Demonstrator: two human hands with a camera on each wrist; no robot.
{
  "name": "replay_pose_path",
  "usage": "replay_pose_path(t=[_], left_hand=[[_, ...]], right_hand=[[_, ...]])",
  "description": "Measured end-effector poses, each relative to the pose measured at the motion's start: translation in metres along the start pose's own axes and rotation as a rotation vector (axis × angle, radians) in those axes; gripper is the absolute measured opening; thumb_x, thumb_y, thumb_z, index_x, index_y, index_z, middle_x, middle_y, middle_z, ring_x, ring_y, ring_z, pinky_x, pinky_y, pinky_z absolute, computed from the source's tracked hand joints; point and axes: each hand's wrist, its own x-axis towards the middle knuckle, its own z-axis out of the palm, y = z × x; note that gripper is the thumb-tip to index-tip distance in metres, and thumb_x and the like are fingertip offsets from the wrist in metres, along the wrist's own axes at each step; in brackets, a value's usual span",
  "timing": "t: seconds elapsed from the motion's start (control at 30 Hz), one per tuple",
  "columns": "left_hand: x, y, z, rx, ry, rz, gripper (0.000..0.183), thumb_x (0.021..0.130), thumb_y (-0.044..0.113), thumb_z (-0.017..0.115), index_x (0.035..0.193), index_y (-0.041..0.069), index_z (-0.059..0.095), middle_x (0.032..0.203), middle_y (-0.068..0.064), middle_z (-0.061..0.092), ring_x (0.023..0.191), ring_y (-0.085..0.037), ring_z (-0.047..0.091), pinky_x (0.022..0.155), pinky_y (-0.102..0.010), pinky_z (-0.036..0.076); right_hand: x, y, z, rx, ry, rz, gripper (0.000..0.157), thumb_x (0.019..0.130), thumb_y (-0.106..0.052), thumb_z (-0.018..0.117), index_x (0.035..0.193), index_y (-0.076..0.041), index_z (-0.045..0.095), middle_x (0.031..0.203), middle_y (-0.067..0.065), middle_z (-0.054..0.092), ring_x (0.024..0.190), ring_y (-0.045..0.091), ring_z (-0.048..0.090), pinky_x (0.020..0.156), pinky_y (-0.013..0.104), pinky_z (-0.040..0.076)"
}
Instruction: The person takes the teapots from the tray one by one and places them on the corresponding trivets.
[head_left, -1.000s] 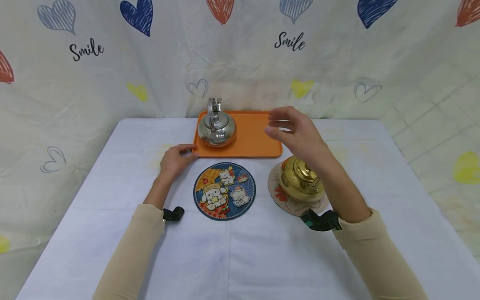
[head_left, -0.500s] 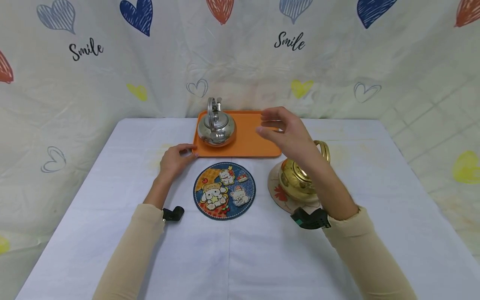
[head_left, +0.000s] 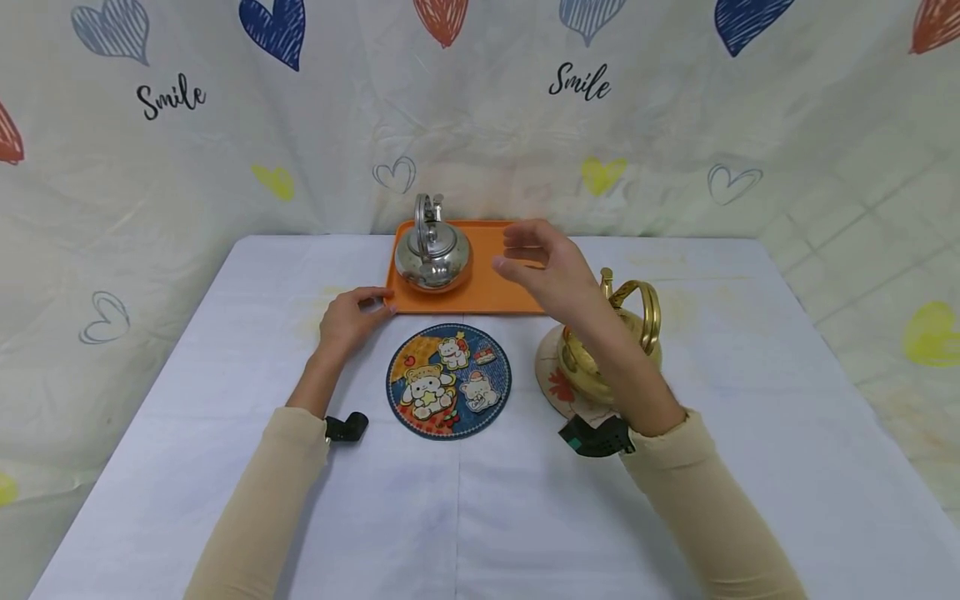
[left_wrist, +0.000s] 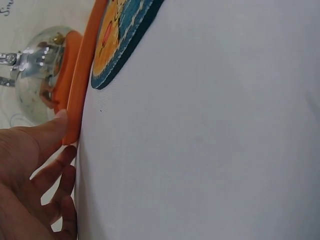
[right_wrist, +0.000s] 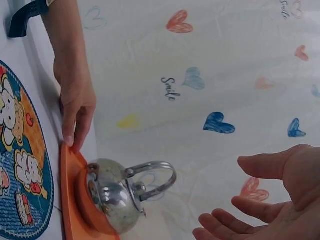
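My left hand (head_left: pixel 348 321) holds the near left corner of the orange tray (head_left: pixel 487 287), thumb on its rim and index finger against the corner in the left wrist view. A shiny silver teapot (head_left: pixel 433 258) with an upright hoop handle sits on the tray's left part. Over the tray's right side hovers my right hand (head_left: pixel 543 271), fingers loosely bent and thumb apart, with nothing in it. In the right wrist view the silver teapot (right_wrist: pixel 112 197) stands apart from those fingers. A gold teapot (head_left: pixel 579 367), partly hidden by my right forearm, rests on a round beige mat (head_left: pixel 551 398).
A round blue mat (head_left: pixel 468 427) with cartoon animals lies in front of the tray, left of the gold teapot. White cloth (head_left: pixel 450 525) covers the table. Behind it hangs a curtain (head_left: pixel 487 108) printed with hearts.
My right hand has drifted left over the tray, and more of the gold teapot's handle and spout shows behind the forearm. The left hand and the tray have stayed in place.
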Motion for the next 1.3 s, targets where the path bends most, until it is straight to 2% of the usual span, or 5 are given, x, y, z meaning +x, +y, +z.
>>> replay_pose_path(t=[0.67,1.0,1.3], left_hand=[[-0.002,0.000,-0.002,-0.003,0.000,0.014,0.041,0.099,0.037,0.070,0.137,0.021,0.069,0.146,-0.013,0.063,0.137,-0.035,0.055,0.117,-0.056,0.041],[-0.001,-0.001,-0.001,-0.001,0.000,0.016,0.042,0.099,0.037,0.070,0.138,0.021,0.069,0.147,-0.013,0.062,0.137,-0.035,0.055,0.118,-0.055,0.041],[-0.001,0.000,0.001,0.001,0.005,0.005,0.041,0.099,0.038,0.070,0.137,0.022,0.069,0.145,-0.012,0.063,0.134,-0.034,0.056,0.117,-0.055,0.042]], right_hand=[[0.028,0.022,0.039,0.113,0.061,-0.074,0.043,0.099,-0.012,0.071,0.139,-0.004,0.058,0.139,0.016,0.063,0.132,0.030,0.063,0.110,0.045,0.054],[0.038,0.031,0.050,0.115,0.061,-0.098,0.042,0.099,-0.011,0.071,0.139,-0.003,0.059,0.137,0.017,0.065,0.129,0.030,0.064,0.110,0.043,0.054],[0.049,0.041,0.061,0.150,0.048,-0.161,0.041,0.098,-0.006,0.070,0.137,0.002,0.058,0.134,0.023,0.064,0.128,0.032,0.063,0.112,0.041,0.052]])
